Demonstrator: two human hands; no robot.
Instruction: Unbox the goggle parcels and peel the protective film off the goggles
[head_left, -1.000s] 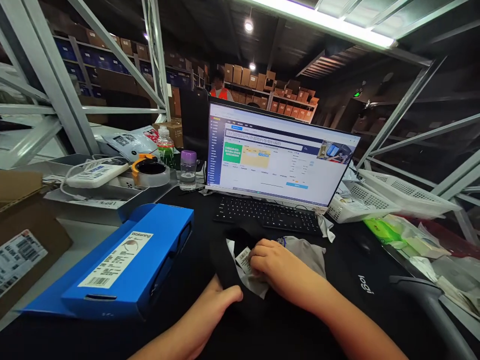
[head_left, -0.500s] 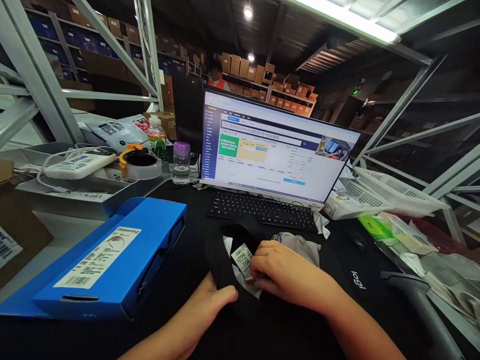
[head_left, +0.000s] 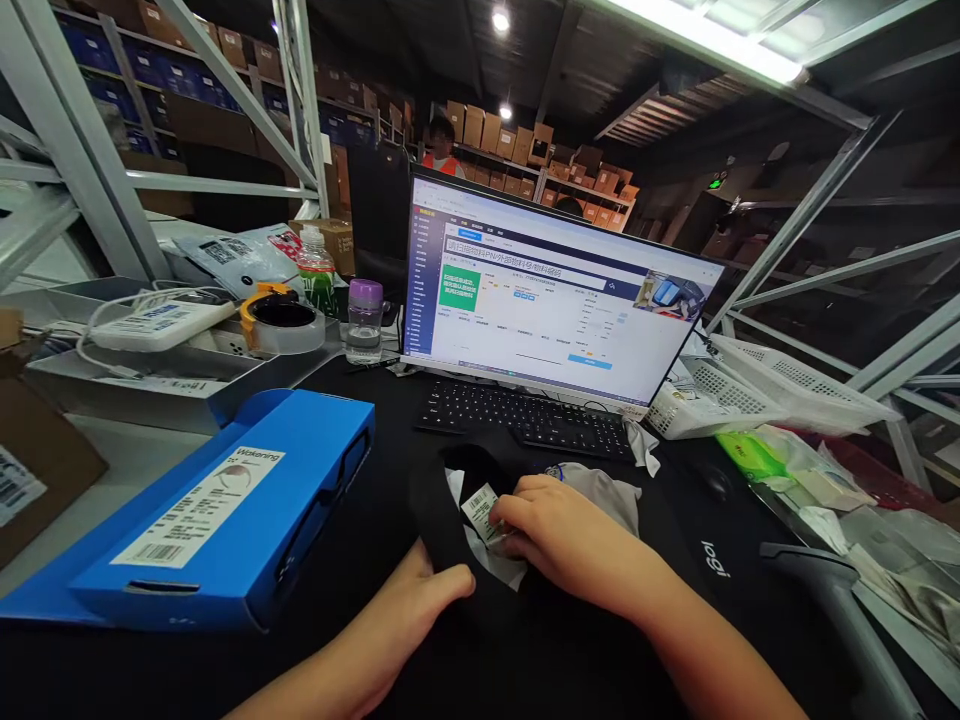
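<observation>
Fingers of right hand [head_left: 561, 540] pinch white barcoded tag [head_left: 478, 501]; left hand [head_left: 429, 596] grips black cloth [head_left: 441, 525].

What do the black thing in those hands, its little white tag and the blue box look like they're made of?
The black cloth looks like soft matte fabric: it folds and droops. The tag is thin printed paper or a woven label with a barcode; hard to tell which. The blue box is likely smooth cardboard, with crisp folded edges and a paper sticker.
</observation>
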